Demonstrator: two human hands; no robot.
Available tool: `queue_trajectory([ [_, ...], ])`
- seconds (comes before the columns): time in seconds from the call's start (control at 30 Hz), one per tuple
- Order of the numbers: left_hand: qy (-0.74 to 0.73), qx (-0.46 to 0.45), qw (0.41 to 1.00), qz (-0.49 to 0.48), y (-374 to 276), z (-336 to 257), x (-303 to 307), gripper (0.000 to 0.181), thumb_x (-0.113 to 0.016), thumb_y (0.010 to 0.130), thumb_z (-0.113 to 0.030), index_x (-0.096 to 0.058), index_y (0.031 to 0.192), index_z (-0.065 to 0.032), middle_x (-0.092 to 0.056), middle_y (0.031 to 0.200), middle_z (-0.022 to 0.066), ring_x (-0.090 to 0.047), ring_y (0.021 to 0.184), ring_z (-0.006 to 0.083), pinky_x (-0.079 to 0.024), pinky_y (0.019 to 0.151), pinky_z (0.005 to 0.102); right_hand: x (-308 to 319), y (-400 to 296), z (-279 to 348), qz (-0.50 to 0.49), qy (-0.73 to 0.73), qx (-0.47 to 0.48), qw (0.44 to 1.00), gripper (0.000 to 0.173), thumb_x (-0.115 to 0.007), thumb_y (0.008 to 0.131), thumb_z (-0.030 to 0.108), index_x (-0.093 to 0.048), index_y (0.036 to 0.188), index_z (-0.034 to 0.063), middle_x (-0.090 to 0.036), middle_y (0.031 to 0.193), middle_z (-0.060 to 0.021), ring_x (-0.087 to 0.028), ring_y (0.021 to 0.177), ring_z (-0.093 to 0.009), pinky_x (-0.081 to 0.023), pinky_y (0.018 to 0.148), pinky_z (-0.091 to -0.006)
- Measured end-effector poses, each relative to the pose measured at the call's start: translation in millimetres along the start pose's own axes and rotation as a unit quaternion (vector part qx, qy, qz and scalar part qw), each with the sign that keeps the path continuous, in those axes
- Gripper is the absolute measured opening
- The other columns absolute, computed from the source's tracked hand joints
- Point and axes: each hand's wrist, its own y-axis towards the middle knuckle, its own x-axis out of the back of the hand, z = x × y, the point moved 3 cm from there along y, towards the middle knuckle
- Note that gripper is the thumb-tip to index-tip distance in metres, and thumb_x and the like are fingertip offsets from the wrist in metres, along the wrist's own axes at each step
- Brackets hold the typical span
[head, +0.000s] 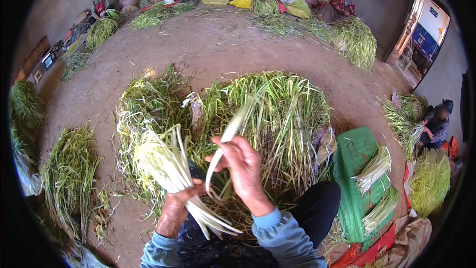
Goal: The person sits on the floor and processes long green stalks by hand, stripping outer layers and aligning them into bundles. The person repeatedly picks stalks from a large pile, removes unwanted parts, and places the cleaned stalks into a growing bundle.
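My left hand [176, 206] is closed around a bunch of pale, peeled leafy stalks [163, 165]. Their cut-looking white ends stick out below the hand, towards my lap. In my right hand [245, 173], a single whitish stalk [233, 124] is pinched between fingers and thumb; its upper part is blurred. A thin strip curls down beneath those fingers. Right behind both hands lies a large heap of long green leafy stalks [279, 115], some brown and dry at the lower ends. A second tangled heap [148, 104] adjoins it on the left, partly hidden by the bunch.
Two pale bundles [373, 169] [381, 208] rest on a green woven sack [353, 149] at my right. Another stalk pile [70, 178] lies on the earthen floor [223, 48] to the left. Several people sit along the walls among similar piles. An open doorway [424, 41] stands at upper right.
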Motion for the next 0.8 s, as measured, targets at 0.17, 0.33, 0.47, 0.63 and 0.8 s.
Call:
queue_trajectory([
  [0.17,-0.008,0.073,0.996,0.059,-0.7,11.4,3.2,0.035,-0.066,0.067,-0.005,-0.053,0.099,0.0056,-0.063,0.077,0.0176,-0.063,0.073,0.0279,-0.052,0.072,0.0396,2.9,20.9,-48.1,-0.011,0.016,-0.05,0.999,0.019,-0.05,0.089,0.018,-0.052,0.098,0.0014,-0.06,0.101,-0.0124,-0.064,0.072,-0.018,-0.052,0.051,-0.022],
  [0.33,-0.032,0.079,0.996,0.034,3.7,9.8,17.4,0.033,-0.069,0.067,-0.007,-0.056,0.095,0.0047,-0.062,0.073,0.0145,-0.063,0.066,0.0246,-0.053,0.066,0.0372,25.1,-32.1,-75.7,0.058,-0.064,-0.116,0.989,0.03,-0.047,0.09,0.031,-0.054,0.096,0.0028,-0.061,0.09,-0.0093,-0.062,0.073,-0.019,-0.052,0.054,-0.0269],
  [0.47,-0.064,0.048,0.996,0.039,9.5,8.9,24.5,0.035,-0.068,0.067,-0.009,-0.055,0.097,0.0036,-0.061,0.072,0.0149,-0.062,0.064,0.0253,-0.053,0.066,0.039,28.7,-75.0,-70.2,0.204,-0.233,-0.138,0.941,0.027,-0.052,0.088,0.024,-0.056,0.095,-0.0013,-0.059,0.081,-0.0096,-0.059,0.072,-0.019,-0.044,0.062,-0.0295],
  [0.63,-0.133,0.034,0.989,0.056,10.3,10.3,29.4,0.033,-0.066,0.069,-0.012,-0.055,0.098,-0.0026,-0.061,0.089,0.0168,-0.06,0.082,0.0311,-0.049,0.077,0.0451,39.5,-85.3,-47.8,0.192,-0.367,-0.006,0.91,0.014,-0.061,0.08,0.014,-0.058,0.086,0.0014,-0.055,0.073,-0.01,-0.054,0.063,-0.023,-0.043,0.058,-0.0331],
  [0.8,-0.181,0.03,0.981,0.066,6.8,1.1,23.9,0.026,-0.064,0.07,-0.014,-0.057,0.094,-0.0067,-0.058,0.106,0.0194,-0.055,0.098,0.0355,-0.044,0.086,0.0512,60.7,-91.0,-17.0,0.119,-0.53,0.077,0.836,0.014,-0.063,0.077,0.012,-0.052,0.077,0.0049,-0.052,0.07,-0.0071,-0.053,0.063,-0.022,-0.043,0.052,-0.0339],
])
